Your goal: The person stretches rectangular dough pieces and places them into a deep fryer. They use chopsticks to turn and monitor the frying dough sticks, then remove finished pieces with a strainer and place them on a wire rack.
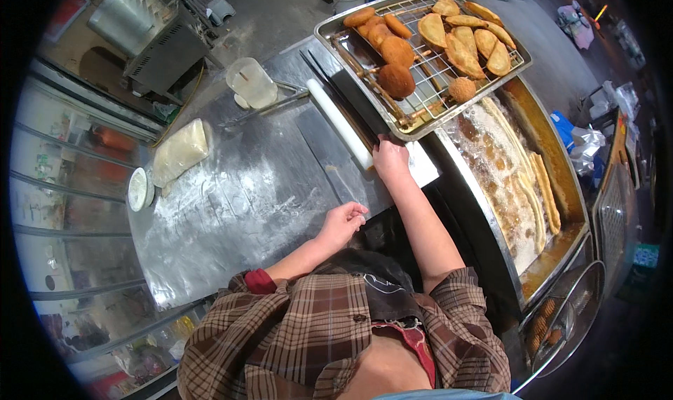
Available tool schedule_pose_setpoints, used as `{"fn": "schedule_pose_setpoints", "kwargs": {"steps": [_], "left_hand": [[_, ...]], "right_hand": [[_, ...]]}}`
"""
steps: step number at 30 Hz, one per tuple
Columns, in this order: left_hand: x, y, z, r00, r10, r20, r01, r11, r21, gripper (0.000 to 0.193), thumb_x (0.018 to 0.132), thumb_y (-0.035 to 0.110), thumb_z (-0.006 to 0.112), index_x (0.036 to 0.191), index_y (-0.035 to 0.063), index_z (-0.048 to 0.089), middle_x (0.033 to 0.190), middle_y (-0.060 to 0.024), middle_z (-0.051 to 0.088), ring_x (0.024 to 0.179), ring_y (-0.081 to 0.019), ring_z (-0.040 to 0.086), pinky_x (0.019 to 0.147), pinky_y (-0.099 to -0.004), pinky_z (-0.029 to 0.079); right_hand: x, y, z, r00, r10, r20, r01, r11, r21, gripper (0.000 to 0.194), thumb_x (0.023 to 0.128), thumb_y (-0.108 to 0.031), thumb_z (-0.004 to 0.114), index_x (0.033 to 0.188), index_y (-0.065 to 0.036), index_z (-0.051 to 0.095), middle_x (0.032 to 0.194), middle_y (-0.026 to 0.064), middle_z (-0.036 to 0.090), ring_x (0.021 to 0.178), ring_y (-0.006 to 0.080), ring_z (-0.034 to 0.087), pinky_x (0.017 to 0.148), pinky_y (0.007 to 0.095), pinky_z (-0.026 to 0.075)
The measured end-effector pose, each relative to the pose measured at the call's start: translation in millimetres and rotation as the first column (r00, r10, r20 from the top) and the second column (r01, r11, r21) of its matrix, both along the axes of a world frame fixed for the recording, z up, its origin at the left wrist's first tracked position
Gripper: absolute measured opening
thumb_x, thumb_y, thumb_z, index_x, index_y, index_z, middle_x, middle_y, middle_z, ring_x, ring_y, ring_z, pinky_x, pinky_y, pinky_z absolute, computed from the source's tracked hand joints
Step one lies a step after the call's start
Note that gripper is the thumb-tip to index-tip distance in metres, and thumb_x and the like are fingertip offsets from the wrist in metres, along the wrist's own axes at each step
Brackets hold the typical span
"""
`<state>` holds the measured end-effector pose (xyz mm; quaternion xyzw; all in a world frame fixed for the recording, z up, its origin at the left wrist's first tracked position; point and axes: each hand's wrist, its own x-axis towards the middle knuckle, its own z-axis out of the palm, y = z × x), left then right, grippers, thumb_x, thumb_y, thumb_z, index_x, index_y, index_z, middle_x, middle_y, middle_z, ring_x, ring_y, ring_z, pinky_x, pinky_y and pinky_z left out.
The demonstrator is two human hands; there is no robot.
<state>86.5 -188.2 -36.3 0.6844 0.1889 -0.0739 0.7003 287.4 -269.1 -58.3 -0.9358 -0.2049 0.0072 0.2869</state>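
My right hand [391, 159] is closed around the near ends of a pair of long dark cooking chopsticks [342, 101], partly hiding them. The chopsticks lie beside a white rolling pin [339, 124] at the right side of a floured metal worktop [221, 216]. My left hand [343, 225] hovers over the worktop's near edge, fingers loosely curled and slightly apart, holding nothing. Just beyond it is a long flat metal blade [323, 155]. To the right, several long fried dough sticks [532, 203] float in bubbling oil in a deep fryer [570, 210].
A metal tray [415, 133] with a wire rack of fried pastries [462, 53] overhangs the fryer's far end. A bagged dough slab [181, 150], white bowl [139, 189] and plastic jug [252, 84] stand left. A wire strainer [570, 316] is at lower right.
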Motion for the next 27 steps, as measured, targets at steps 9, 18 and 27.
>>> {"fn": "schedule_pose_setpoints", "kwargs": {"steps": [9, 18, 27], "left_hand": [[16.6, 12.4, 4.5, 0.999, -0.053, -0.012, 0.053, 0.999, -0.011, 0.022, 0.088, 0.005, 0.062, 0.109, -0.0003, 0.064, 0.089, -0.0055, 0.066, 0.073, -0.0105, 0.06, 0.066, -0.0252, 0.051], [34.3, 3.2, 1.5, 0.994, -0.099, 0.044, 0.1, 0.995, -0.027, 0.03, 0.087, 0.004, 0.062, 0.117, -0.0001, 0.058, 0.088, -0.0065, 0.065, 0.072, -0.0118, 0.06, 0.066, -0.0259, 0.05], [51.0, -15.1, 20.3, 0.979, -0.043, 0.199, 0.031, 0.997, 0.064, 0.062, 0.087, -0.004, 0.057, 0.146, 0.0064, 0.038, 0.112, -0.013, 0.063, 0.095, -0.0178, 0.065, 0.082, -0.0308, 0.054]], "right_hand": [[-16.1, -19.5, 12.0, 0.992, 0.069, 0.103, -0.058, 0.992, -0.109, 0.05, 0.069, -0.009, 0.063, 0.116, 0.008, 0.058, 0.1, 0.0285, 0.063, 0.093, 0.0418, 0.062, 0.079, 0.0482, 0.054], [-77.6, -89.7, 12.1, 0.997, -0.014, 0.077, 0.025, 0.99, -0.137, 0.048, 0.074, -0.01, 0.063, 0.12, 0.001, 0.056, 0.1, 0.0203, 0.058, 0.092, 0.0374, 0.061, 0.075, 0.0457, 0.054], [-107.5, -104.4, 53.6, 0.983, 0.087, -0.164, -0.005, 0.895, 0.446, 0.039, 0.087, -0.007, 0.052, 0.124, -0.002, 0.061, 0.087, 0.0154, 0.065, 0.075, 0.0298, 0.064, 0.067, 0.0391, 0.05]]}}
